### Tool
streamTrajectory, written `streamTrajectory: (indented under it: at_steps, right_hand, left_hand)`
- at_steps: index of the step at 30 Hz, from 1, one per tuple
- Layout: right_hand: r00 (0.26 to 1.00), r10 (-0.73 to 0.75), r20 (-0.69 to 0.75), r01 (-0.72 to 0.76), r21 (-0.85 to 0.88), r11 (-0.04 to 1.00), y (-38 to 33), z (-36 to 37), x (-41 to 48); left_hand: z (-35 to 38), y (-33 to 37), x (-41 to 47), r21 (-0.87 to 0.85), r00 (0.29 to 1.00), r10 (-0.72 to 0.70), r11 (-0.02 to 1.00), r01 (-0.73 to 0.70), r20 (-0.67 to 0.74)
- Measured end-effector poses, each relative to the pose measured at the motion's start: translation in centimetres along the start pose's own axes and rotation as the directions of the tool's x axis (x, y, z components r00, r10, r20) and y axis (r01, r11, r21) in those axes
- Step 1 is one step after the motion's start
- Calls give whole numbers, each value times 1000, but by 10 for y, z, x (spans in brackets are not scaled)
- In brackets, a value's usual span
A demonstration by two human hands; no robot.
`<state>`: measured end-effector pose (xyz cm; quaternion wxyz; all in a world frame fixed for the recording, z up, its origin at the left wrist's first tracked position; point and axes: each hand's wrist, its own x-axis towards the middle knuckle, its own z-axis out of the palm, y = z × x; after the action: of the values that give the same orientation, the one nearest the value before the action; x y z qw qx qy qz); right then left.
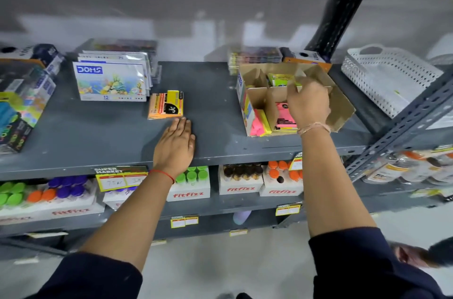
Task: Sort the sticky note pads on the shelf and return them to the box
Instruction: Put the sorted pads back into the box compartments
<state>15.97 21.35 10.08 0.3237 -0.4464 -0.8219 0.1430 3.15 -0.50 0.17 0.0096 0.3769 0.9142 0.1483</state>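
An orange sticky note pad (157, 108) with a yellow pad (174, 102) lying on it rests mid-shelf on the grey shelf (98, 132). My left hand (175, 144) lies flat on the shelf, fingers together, fingertips just short of the orange pad. At the right stands a cardboard box (340, 112) with dividers. It holds pink pads (283, 116), a pink and yellow stack (259, 124) at its front left, and green-yellow pads (280, 79) at the back. My right hand (307, 101) reaches into the box over the divider; whether its fingers hold anything is hidden.
DOMS colour boxes (111, 81) stand behind the loose pads. Packaged goods (22, 102) crowd the left end. A white perforated basket (389, 78) sits right of the box, past a dark upright post (343, 4). Bottle packs (188, 183) fill the lower shelf.
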Motion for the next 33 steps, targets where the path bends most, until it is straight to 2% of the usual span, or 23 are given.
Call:
streamTrajectory:
  at_steps: [2, 4, 5, 7, 9, 10, 12, 21, 23, 26, 33]
  right_hand:
    - [960, -277, 39, 266, 176, 948, -28, 5, 4]
    - [837, -503, 214, 438, 288, 852, -57, 24, 5]
    - [755, -568, 328, 482, 311, 819, -69, 37, 4]
    - [588, -604, 538, 505, 340, 794, -87, 66, -1]
    - [448, -582, 678, 486, 362, 796, -96, 92, -5]
    - [400, -567, 720, 473, 368, 801, -99, 104, -5]
    - [353, -539, 765, 455, 363, 813, -102, 122, -5]
    - [269, -506, 820, 390, 388, 835, -120, 172, 4]
    - [273, -498, 823, 359, 393, 847, -121, 176, 4]
    - [347, -499, 794, 305, 408, 861, -119, 175, 8]
    - [547, -517, 659, 439, 300, 847, -113, 145, -11]
  left_hand:
    - [-2, -3, -3, 7, 1000, -6, 1000, 6, -19]
    - [-2, -6, -7, 9, 999, -33, 999, 33, -34]
    - [-3, -7, -9, 5, 998, -52, 999, 52, -43]
    - [-2, -9, -11, -7, 995, -80, 997, 80, -60]
    - [-2, -10, -11, -4, 994, -85, 996, 85, -63]
    - [-1, -11, -10, 3, 995, -83, 997, 83, -61]
    - [1, -12, -9, 15, 995, -80, 997, 81, -55]
    - [4, -14, -7, 26, 996, -58, 998, 60, -72]
    - [4, -13, -7, 21, 996, -52, 998, 54, -71]
    - [4, -13, -7, 19, 997, -56, 998, 58, -60]
    - [5, -14, -6, 25, 996, -72, 997, 73, -52]
